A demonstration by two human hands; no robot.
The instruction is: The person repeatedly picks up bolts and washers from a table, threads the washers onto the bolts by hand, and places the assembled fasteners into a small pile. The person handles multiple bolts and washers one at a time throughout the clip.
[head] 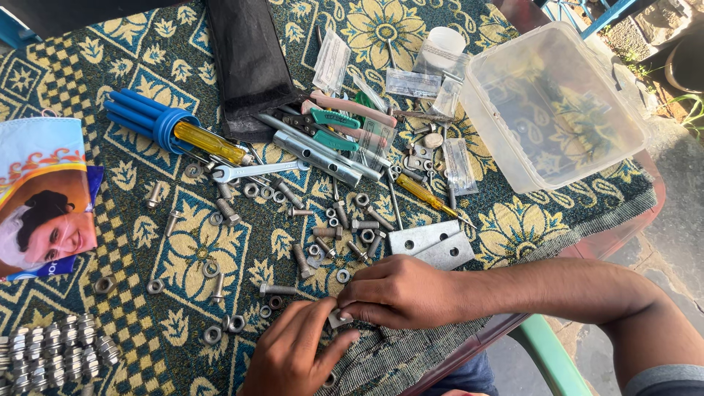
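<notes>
A clear plastic box (555, 103) lies open at the upper right of the patterned cloth (139, 66). Just left of it, several small clear packets (413, 83) and a white round cap (446, 40) are scattered among the tools. A colourful printed bag (40, 194) with a portrait lies at the left edge. A black pouch (246, 62) stretches down from the top, beside a yellow-handled screwdriver (209, 143) and a bundle of blue tubes (139, 114).

Near the bottom centre, both hands meet over a small grey metal piece (339, 318). The right hand (400, 293) has its fingers curled close, the tips pressing on the piece. The left hand (293, 352) has its fingers half bent, thumb and forefinger touching the same piece from below. Loose bolts (323, 242) and 2 metal plates (434, 246) lie just above the hands.
</notes>
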